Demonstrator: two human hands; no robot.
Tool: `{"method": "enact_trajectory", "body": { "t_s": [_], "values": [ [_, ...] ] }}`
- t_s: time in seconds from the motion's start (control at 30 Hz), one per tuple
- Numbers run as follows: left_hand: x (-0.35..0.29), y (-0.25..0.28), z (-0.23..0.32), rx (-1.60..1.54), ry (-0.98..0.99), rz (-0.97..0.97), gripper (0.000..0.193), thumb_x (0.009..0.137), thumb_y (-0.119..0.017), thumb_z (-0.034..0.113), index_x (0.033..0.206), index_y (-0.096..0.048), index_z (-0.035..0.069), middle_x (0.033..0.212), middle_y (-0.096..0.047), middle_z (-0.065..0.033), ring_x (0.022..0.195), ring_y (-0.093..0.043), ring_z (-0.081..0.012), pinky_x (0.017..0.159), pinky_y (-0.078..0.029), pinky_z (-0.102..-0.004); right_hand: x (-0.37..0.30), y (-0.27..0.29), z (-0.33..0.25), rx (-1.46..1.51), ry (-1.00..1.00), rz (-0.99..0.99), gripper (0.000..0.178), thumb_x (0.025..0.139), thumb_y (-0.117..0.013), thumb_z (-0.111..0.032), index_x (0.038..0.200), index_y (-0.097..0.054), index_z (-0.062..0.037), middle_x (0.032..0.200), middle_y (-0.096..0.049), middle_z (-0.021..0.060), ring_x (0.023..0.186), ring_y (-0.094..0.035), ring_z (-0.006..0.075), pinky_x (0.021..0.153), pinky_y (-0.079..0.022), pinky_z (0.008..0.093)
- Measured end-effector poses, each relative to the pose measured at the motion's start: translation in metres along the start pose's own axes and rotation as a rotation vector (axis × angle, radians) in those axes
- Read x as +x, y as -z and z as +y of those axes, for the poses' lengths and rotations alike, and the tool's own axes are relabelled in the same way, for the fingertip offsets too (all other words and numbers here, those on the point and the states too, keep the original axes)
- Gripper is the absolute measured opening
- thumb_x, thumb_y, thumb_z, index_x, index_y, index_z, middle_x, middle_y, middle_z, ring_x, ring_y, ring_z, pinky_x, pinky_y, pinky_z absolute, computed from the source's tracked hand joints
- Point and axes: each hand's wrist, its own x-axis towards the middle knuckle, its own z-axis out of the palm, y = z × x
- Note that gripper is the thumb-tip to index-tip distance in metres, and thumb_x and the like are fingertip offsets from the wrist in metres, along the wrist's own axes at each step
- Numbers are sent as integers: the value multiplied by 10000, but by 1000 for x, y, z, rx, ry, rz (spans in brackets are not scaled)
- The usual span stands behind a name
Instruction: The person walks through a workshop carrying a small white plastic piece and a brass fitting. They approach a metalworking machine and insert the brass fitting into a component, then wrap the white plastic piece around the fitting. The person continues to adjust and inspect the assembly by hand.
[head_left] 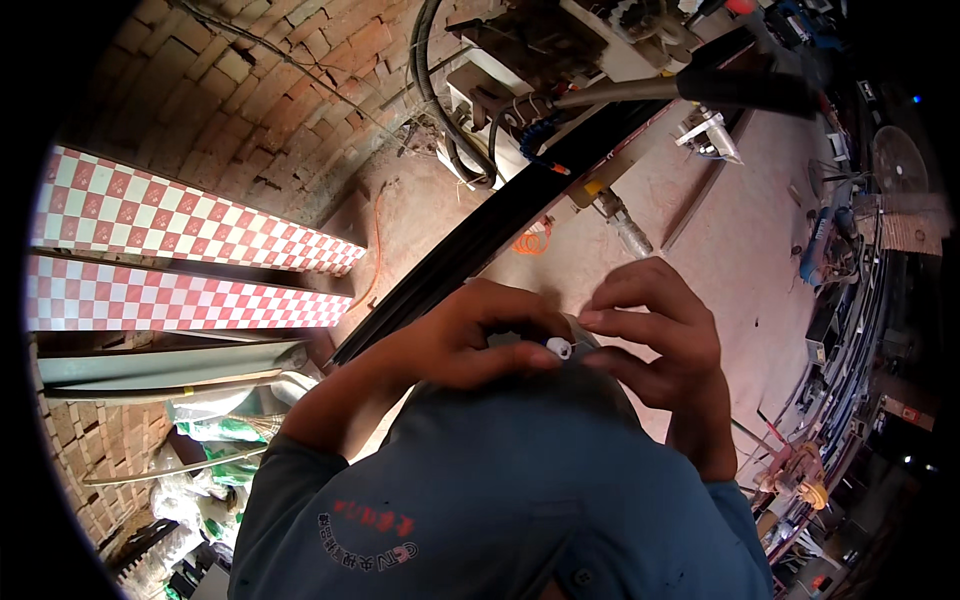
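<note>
In front of my chest my left hand [500, 335] is closed, thumb and forefinger pinching a small white rounded piece [559, 348]. The piece's end points outward and looks hollow or dimpled; what exactly it is cannot be made out. Just to its right is my right hand [660, 335], with thumb and fingers curved and apart. Nothing shows between those fingers, and their tips are close to the white piece. My blue-grey shirt [470, 480] fills the area below both hands.
A long black profile [480, 235] runs diagonally beyond my hands, beside a machine with a dark lever handle [745, 92]. An orange coiled hose [533, 238] hangs there. Red-and-white checkered panels [170, 215] stand at left by a brick wall [260, 100]. Tools and a fan [900, 158] line the right.
</note>
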Motion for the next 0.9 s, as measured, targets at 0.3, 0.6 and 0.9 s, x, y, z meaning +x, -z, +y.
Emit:
{"method": "enact_trajectory", "body": {
  "t_s": [0.3,0.6,0.9],
  "values": [
    [4,-86,6,340,-48,-120,189,898,-678,130,1037,-656,3,845,-660,-143,736,-654,-312,648,-489,-369,-82,23,-46,-141,97,-69,218,721,-792,-26,923,-710,-13,795,-658,92,682,-640,251,587,-501,345],
    [7,-218,-15,360,48,-297,188,872,-679,95,1033,-680,-3,850,-680,-148,719,-666,-306,638,-499,-350,-233,37,-111,-281,-29,73,209,657,-754,-14,845,-664,-14,795,-616,73,700,-629,236,555,-505,327],
    [5,-325,-26,215,114,-264,188,937,-644,58,1103,-686,-21,814,-697,-121,720,-690,-181,645,-514,-288,-342,25,-156,-344,-110,503,247,635,-773,39,842,-660,-34,752,-635,70,625,-622,227,519,-492,312]
  ]
}}
